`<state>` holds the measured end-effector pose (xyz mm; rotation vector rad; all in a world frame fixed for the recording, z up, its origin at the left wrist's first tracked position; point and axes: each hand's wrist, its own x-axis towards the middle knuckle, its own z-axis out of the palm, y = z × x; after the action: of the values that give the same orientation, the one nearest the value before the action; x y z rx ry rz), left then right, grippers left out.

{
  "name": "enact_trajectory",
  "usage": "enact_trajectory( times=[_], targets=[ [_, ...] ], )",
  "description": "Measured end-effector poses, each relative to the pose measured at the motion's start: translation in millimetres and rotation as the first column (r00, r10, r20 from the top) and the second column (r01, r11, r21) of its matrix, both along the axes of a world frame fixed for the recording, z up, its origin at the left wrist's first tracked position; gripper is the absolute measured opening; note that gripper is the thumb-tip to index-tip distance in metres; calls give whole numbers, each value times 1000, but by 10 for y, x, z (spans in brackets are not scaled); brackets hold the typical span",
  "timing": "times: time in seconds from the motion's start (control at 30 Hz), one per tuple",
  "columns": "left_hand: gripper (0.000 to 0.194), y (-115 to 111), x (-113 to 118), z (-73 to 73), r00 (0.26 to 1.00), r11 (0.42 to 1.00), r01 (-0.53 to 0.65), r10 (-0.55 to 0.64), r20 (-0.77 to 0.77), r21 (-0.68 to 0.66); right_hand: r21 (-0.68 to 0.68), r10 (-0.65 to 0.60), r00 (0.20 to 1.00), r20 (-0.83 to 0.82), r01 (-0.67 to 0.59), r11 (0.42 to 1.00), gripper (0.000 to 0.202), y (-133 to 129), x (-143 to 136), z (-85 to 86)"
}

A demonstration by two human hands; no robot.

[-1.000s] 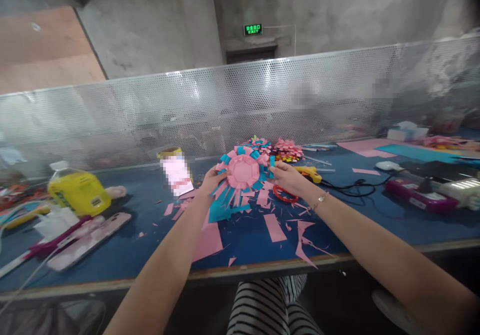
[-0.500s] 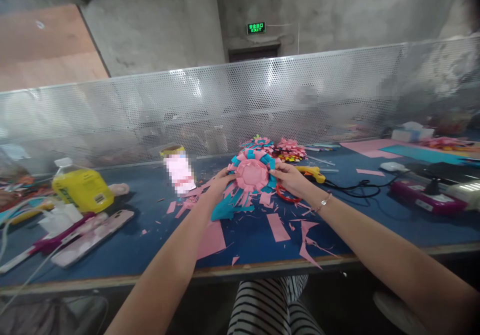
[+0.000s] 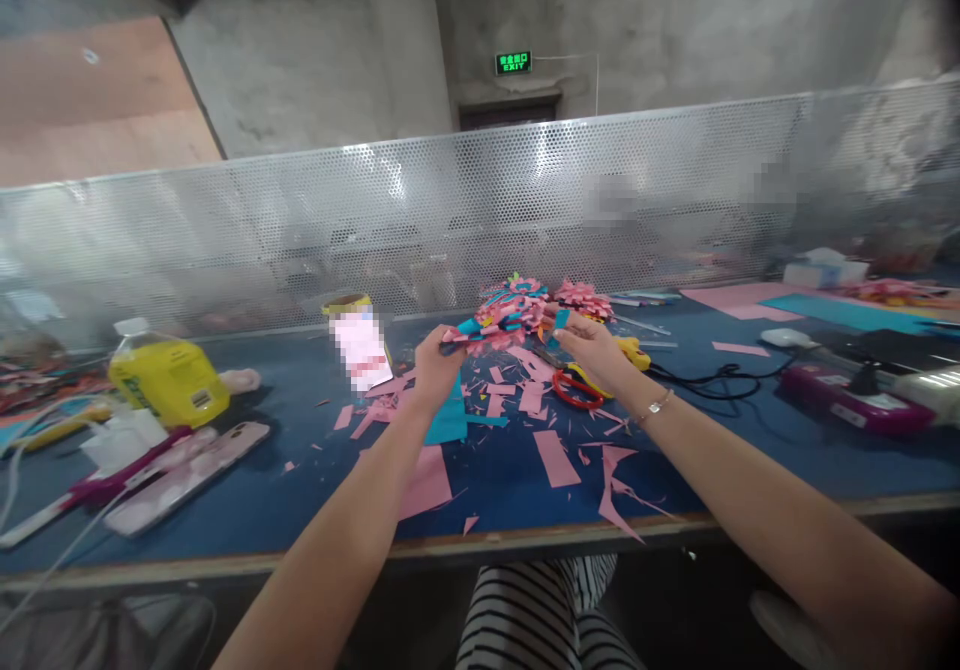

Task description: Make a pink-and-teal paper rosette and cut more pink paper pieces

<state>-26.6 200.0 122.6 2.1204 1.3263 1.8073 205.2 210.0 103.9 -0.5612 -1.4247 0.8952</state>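
Note:
A pink and blue paper flower [image 3: 502, 328] is tilted nearly edge-on above the scraps. My left hand [image 3: 439, 362] grips its left edge. Beyond its right side, my right hand [image 3: 589, 348] is closed on a small blue paper piece [image 3: 561, 320]. Whether that piece is joined to the flower cannot be made out. Behind stand another pink and blue flower [image 3: 525, 286] and a pink flower [image 3: 584, 299]. Red-handled scissors [image 3: 576, 390] lie just below my right hand. A blue paper sheet [image 3: 448, 416] lies under my left wrist.
Pink scraps [image 3: 556, 457] are scattered ahead. A phone [image 3: 361, 350] leans at centre left, and a yellow bottle [image 3: 169, 378] and another phone [image 3: 187, 477] are at left. Yellow glue gun [image 3: 634, 353], its cord and a purple power strip [image 3: 855, 396] are at right. A perforated screen [image 3: 420, 215] runs behind.
The flower has tipped from facing me to nearly edge-on. My left hand has turned and moved slightly; my right hand has shifted right, uncovering more of the scissors.

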Motion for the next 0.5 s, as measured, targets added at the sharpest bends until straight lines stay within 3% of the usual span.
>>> enact_trajectory(
  times=[0.1, 0.2, 0.33, 0.43, 0.5],
  targets=[
    [15, -46, -50, 57, 979, 954, -63, 115, -166, 294, 43, -115, 993, -37, 116, 992, 25, 4, 69, 62],
    [17, -45, -86, 67, 934, 876, -50, 211, -289, 479, 151, -266, 961, 68, 254, 955, 18, -36, 105, 104],
    [20, -40, -63, 46, 869, 864, 34, 223, -442, 502, 350, -421, 888, 185, 341, 873, 10, -185, 64, 165],
    [23, -51, -8, 26, 838, 889, 86, 179, -515, 449, 495, -477, 834, 277, 301, 815, 7, -291, 0, 213],
    [24, -57, 26, 9, 820, 917, 106, 139, -556, 385, 512, -482, 809, 337, 272, 815, 9, -320, -38, 228]
  ],
)
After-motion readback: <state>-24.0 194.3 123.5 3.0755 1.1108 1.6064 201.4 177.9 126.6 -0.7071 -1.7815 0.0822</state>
